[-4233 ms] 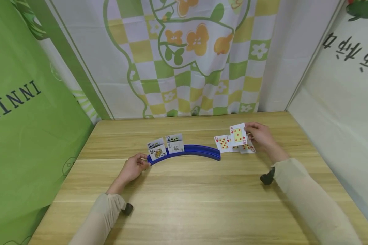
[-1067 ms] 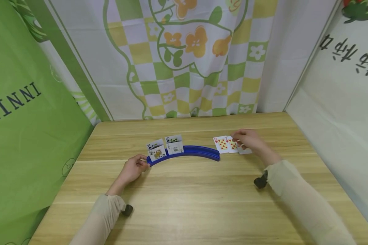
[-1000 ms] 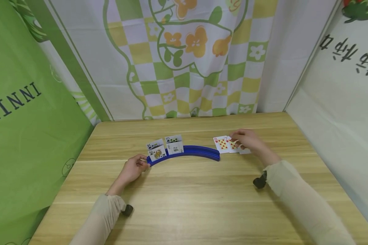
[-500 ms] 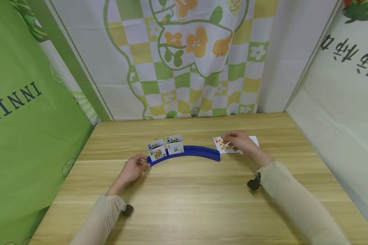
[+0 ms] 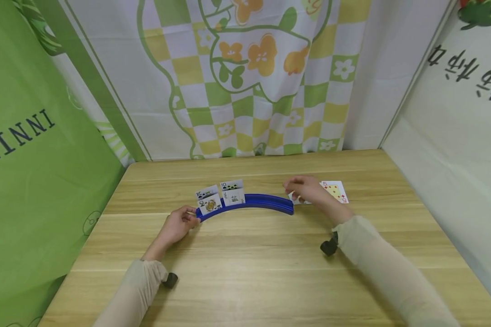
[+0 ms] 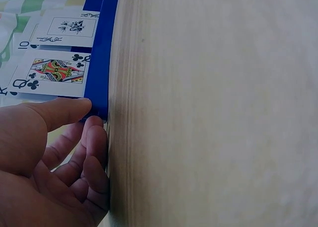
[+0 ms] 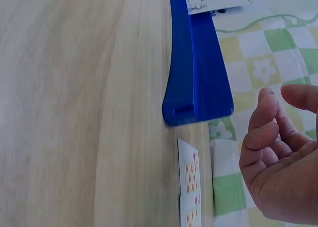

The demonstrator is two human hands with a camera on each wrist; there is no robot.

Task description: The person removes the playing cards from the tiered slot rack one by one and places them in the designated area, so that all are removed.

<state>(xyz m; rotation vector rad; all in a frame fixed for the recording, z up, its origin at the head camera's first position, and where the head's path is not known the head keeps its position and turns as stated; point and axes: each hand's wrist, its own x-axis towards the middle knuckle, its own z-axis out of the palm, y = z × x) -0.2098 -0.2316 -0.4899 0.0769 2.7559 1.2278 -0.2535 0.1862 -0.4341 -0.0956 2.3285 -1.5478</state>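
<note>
I see my beige fabric sleeves (image 5: 388, 263), a solid blue curved rack (image 5: 266, 201), a tan-grained wooden table (image 5: 245, 272), a far green-yellow-white checked cloth curtain (image 5: 245, 106).

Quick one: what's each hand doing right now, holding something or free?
Left hand: holding, pinching the end of the blue card rack.
Right hand: open, holding nothing, near the loose cards.
</note>
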